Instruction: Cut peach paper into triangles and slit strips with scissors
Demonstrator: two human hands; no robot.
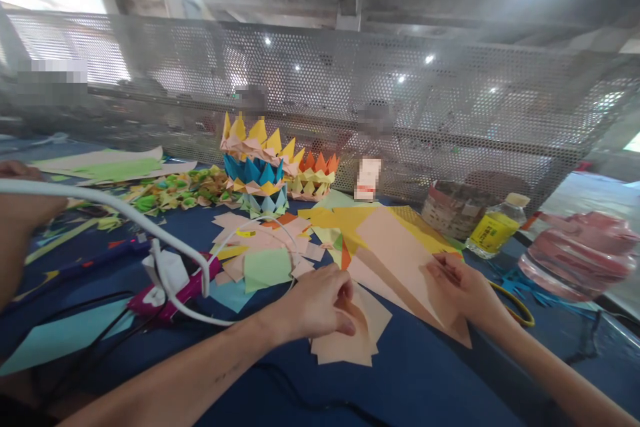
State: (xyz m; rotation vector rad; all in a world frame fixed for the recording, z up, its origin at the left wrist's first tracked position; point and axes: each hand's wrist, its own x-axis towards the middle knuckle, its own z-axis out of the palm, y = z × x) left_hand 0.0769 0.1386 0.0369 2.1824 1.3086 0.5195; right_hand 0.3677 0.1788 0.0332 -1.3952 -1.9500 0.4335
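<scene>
My left hand [323, 300] is closed over a small pile of peach paper squares [345, 350], thumb and curled fingers pinching the top square, which bends up slightly. To its right, my right hand [457, 283] reaches over the right edge of a large peach paper sheet [385, 247]. Its fingertips are drawn together and cast a shadow on that sheet; whether they grip anything is hard to see. Beneath the sheet lie yellow sheets [340, 220]. Loose peach pieces [235, 227] and a light green piece [267, 270] are scattered beyond my left hand.
Stacked folded-paper crowns [257, 170] stand at the back, beside a heap of small folded pieces [185, 190]. A purple power strip [155, 300] with a white cable [115, 203] lies left. Right are a yellow-labelled bottle [495, 230] and a pink container [580, 257]. Another person's arm [20, 227] shows far left.
</scene>
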